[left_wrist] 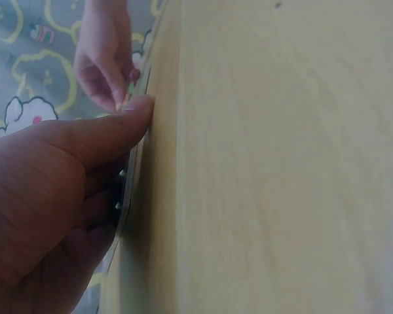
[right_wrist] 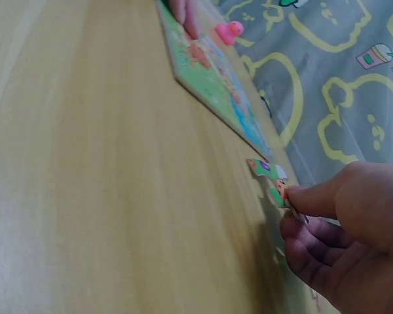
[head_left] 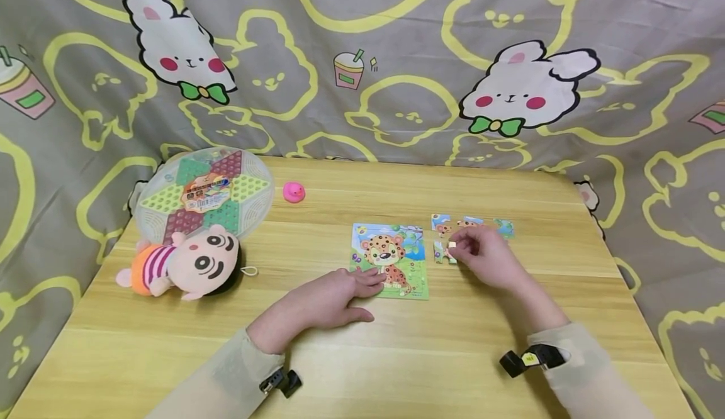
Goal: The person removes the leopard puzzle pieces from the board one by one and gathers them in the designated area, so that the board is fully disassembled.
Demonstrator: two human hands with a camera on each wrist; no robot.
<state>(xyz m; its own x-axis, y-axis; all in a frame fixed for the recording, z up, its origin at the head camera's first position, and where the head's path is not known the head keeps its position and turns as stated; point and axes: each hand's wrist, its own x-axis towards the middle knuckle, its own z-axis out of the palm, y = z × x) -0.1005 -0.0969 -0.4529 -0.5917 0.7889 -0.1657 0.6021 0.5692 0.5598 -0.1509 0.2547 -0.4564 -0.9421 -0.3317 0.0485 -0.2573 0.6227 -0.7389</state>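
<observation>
Leopard puzzle [head_left: 392, 260] — blue top, green bottom

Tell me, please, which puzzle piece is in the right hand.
The green piece with a purple patch: only this one is pinched by the right hand; the row of loose pieces lies behind it.

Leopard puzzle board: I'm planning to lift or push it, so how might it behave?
The leopard puzzle board is probably stiff: its edge looks straight in the right wrist view. Lying flat, it seems unlikely to roll or tip. A push would probably slide it, unless the left hand resting on it holds it back.
</observation>
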